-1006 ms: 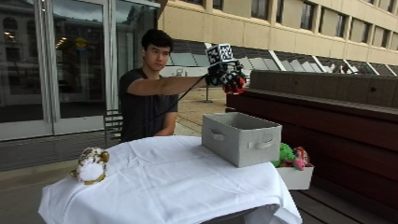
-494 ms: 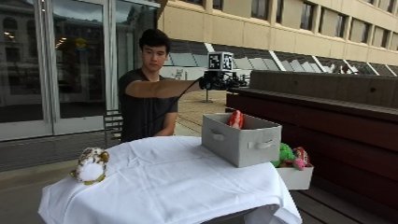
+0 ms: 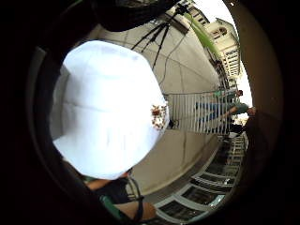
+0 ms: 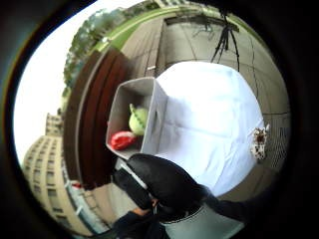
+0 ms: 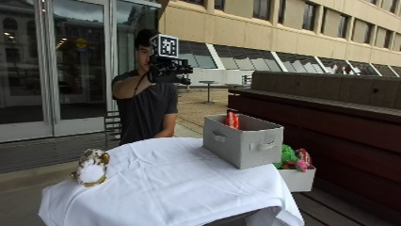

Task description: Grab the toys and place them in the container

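My gloved right hand [image 5: 170,70] is raised in front of the person's face, well above and behind the table, with its fingers stretched out and nothing in them. The grey fabric container [image 5: 247,141] stands at the table's right side. A red toy [image 5: 232,120] pokes up inside it; in the thumb side palm view the red toy [image 4: 122,140] lies beside a green toy [image 4: 138,118] in the container [image 4: 132,92]. A brown and white owl plush [image 5: 92,167] sits at the left edge of the white tablecloth [image 5: 175,183]; the little finger side view shows the owl plush [image 3: 159,116] too.
A white box [image 5: 300,180] with green and pink plush toys [image 5: 289,157] sits low, right of the table, against a dark wooden bench wall [image 5: 338,117]. Glass doors stand behind the person. A tripod [image 4: 225,31] stands on the paving beyond the table.
A second ago my hand held the red toy over the container. The toy dropped into the container, and the hand has drawn back left, toward the person's face.
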The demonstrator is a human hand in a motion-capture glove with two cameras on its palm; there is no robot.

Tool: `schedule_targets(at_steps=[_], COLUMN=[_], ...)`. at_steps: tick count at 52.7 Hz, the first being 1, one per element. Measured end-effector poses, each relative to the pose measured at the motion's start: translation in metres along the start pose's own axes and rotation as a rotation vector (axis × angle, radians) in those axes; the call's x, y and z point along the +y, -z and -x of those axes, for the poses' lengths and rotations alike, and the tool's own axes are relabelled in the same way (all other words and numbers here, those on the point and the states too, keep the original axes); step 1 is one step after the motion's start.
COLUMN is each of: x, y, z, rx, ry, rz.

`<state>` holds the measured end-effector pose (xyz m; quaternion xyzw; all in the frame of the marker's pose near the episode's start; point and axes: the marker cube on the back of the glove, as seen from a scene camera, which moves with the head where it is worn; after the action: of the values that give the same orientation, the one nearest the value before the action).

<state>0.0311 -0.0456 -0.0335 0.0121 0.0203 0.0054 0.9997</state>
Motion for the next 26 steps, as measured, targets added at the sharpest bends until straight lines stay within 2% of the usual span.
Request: schedule_targets(at_steps=[5, 19, 26], x=[0.011, 0.028, 0.045], y=[0.000, -0.029, -0.051], z=[-0.048, -0.150, -0.185], rx=[0.005, 0.011, 0.003], ry=[-0.090, -0.184, -0.239], rz=[-0.023, -0.013, 0.094])
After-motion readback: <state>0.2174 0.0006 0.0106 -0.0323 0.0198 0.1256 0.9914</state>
